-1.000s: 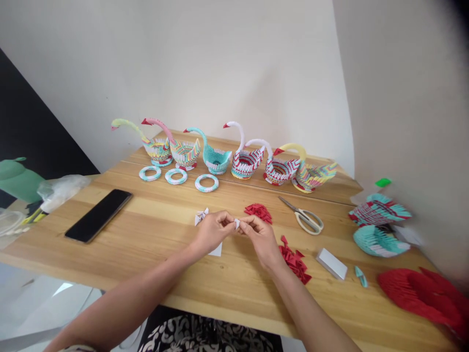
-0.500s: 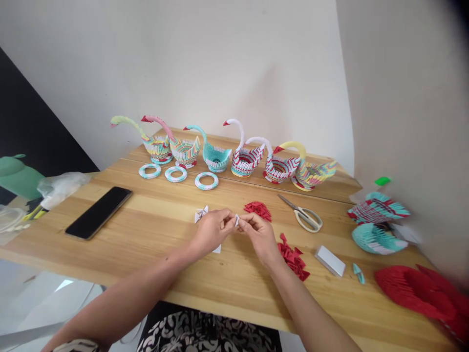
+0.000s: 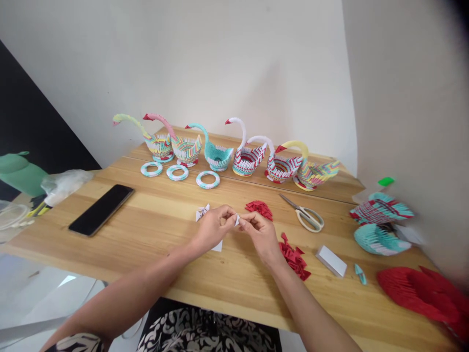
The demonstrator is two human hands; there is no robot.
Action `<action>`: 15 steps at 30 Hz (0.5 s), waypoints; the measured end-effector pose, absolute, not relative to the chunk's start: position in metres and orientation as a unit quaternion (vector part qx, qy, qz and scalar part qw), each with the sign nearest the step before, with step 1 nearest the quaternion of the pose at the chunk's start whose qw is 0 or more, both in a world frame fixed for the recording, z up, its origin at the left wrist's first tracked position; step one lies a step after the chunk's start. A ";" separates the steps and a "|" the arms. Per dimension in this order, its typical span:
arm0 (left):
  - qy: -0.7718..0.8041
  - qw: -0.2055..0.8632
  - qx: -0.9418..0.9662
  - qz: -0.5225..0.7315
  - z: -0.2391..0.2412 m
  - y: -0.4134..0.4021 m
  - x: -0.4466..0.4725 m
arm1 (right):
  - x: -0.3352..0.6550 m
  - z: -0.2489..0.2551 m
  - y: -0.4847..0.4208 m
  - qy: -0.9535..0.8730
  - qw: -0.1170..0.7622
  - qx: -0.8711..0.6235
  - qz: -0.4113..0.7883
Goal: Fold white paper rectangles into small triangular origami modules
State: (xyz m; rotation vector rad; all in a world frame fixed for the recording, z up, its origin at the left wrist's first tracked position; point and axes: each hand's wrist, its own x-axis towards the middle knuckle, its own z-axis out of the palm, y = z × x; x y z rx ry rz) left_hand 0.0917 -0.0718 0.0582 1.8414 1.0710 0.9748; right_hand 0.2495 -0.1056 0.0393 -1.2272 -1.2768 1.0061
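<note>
Between the fingertips of both hands is a small piece of white paper (image 3: 237, 220), pinched from either side. My left hand (image 3: 216, 227) grips its left edge, and my right hand (image 3: 259, 233) has the right edge between thumb and fingers. Just behind my left hand lie a few folded white paper pieces (image 3: 202, 211). A white paper sheet (image 3: 217, 246) shows partly from under that hand. Folded red paper pieces form one pile (image 3: 258, 209) beyond my right hand and another pile (image 3: 294, 257) beside my right wrist.
Paper swans (image 3: 218, 157) line the table's back, with paper rings (image 3: 207, 179) before them. A phone (image 3: 101, 209) lies left. Scissors (image 3: 307, 217), a white paper stack (image 3: 331, 260), a small turquoise piece (image 3: 360, 274), turquoise paper body (image 3: 381, 239) and red paper body (image 3: 421, 293) are right.
Both hands keep hold of the white paper in nearly the same place. The whole view has shifted slightly; nothing on the table has visibly moved.
</note>
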 end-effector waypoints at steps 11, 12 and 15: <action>0.353 0.550 0.644 0.397 0.058 -0.063 0.092 | 0.250 0.044 -0.107 -0.534 0.531 -0.515 0.409; 0.350 0.566 0.634 0.394 0.059 -0.063 0.092 | 0.251 0.045 -0.107 -0.537 0.531 -0.515 0.406; 0.356 0.578 0.623 0.388 0.059 -0.062 0.092 | 0.250 0.046 -0.107 -0.544 0.527 -0.520 0.395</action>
